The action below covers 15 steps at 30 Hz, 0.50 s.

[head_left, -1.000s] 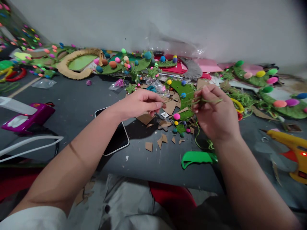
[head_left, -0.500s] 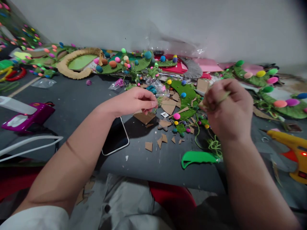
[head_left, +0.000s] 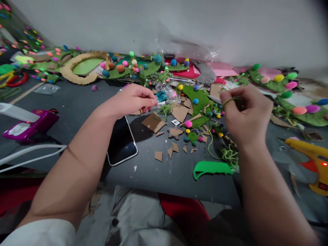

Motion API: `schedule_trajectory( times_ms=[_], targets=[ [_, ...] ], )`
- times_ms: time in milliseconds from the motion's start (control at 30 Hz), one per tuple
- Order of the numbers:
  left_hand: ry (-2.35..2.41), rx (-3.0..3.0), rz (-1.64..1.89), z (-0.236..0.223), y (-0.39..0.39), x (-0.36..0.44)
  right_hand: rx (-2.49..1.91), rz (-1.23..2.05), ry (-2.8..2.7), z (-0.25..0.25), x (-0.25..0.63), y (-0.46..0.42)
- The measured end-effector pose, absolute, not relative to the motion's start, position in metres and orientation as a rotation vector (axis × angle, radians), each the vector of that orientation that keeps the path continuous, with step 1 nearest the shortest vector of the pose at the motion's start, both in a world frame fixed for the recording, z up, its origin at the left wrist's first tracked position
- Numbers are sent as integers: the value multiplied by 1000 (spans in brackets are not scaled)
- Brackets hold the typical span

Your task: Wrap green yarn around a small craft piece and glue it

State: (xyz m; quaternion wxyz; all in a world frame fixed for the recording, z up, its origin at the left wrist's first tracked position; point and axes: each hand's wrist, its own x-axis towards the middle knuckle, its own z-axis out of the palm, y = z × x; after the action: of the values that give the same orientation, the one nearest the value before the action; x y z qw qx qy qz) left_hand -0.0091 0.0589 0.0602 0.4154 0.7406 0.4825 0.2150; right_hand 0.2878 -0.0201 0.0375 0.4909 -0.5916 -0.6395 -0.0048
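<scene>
My right hand (head_left: 248, 114) is closed on a strand of green yarn (head_left: 232, 99), part of which loops over its fingers. My left hand (head_left: 135, 100) hovers above the phone (head_left: 123, 145), thumb and fingers pressed together; I cannot make out what, if anything, they pinch. Between the hands lie a green crescent (head_left: 201, 104) with coloured pompoms, cardboard scraps (head_left: 153, 123) and a small star shape (head_left: 175, 133). A tangle of green yarn (head_left: 229, 156) rests below my right hand, beside a green-handled cutter (head_left: 212, 168).
A yellow glue gun (head_left: 307, 150) with a lit red light lies at the right. On the left stand a purple device (head_left: 33, 126) and a white cable (head_left: 33, 148). A tan ring (head_left: 65, 73) and pompom-covered green pieces (head_left: 151, 70) line the wall.
My left hand has moved left and slightly up, and my right hand slightly right, so the gap between them is wider. The yarn stretched between them before no longer shows there.
</scene>
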Motion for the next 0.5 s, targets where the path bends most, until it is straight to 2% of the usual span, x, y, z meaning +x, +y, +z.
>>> schedule_trajectory(
  times_ms=[167, 333, 500],
  targets=[
    [1480, 1997, 656, 54, 70, -26, -1264, 401, -1420, 41, 279, -21],
    [1765, 1998, 848, 49, 88, -53, -1284, 401, -1448, 40, 270, -21],
    [1834, 1892, 1017, 40, 107, -81, -1274, 446, -1443, 38, 268, -21]
  ],
)
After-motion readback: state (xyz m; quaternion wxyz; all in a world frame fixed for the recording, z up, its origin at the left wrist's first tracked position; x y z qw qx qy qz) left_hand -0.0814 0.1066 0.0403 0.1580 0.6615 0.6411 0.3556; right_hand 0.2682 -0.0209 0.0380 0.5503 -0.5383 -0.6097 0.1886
